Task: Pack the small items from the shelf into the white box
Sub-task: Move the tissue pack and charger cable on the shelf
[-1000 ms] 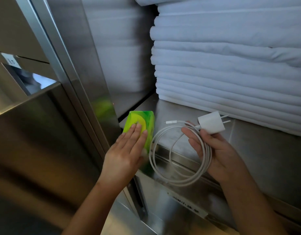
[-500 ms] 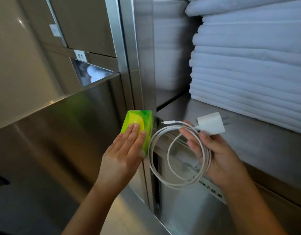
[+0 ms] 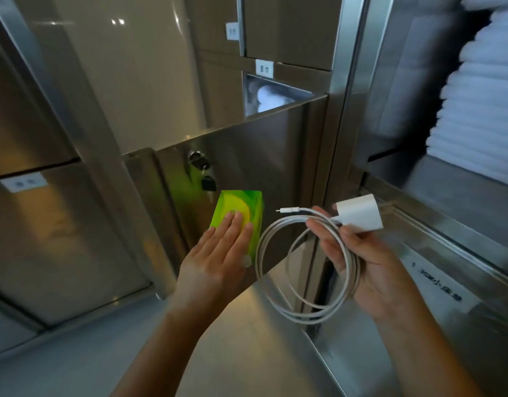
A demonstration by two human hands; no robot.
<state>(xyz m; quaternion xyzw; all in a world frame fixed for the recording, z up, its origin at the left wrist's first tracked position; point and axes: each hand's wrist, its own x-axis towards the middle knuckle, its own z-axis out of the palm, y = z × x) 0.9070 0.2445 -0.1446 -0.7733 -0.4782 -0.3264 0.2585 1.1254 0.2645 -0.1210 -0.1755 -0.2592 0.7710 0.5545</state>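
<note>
My left hand (image 3: 215, 262) holds a small green and yellow tissue pack (image 3: 248, 206) in the air, with straight fingers lying on its top and the thumb hidden beneath. My right hand (image 3: 370, 270) grips a coiled white cable (image 3: 271, 270) together with a white charger plug (image 3: 358, 214); the coil hangs down from the fingers. Both hands are in front of the steel shelf (image 3: 459, 196), to its left. The white box is not in view.
A stack of folded white towels (image 3: 481, 104) fills the shelf at the right. An open steel cabinet door (image 3: 261, 150) with a key (image 3: 208, 183) in its lock stands just behind my hands. Steel cabinet fronts (image 3: 60, 224) line the left side.
The view has swung left and both hands have come away from the shelf with the tissue pack and the cable. The towels have slid to the right edge.
</note>
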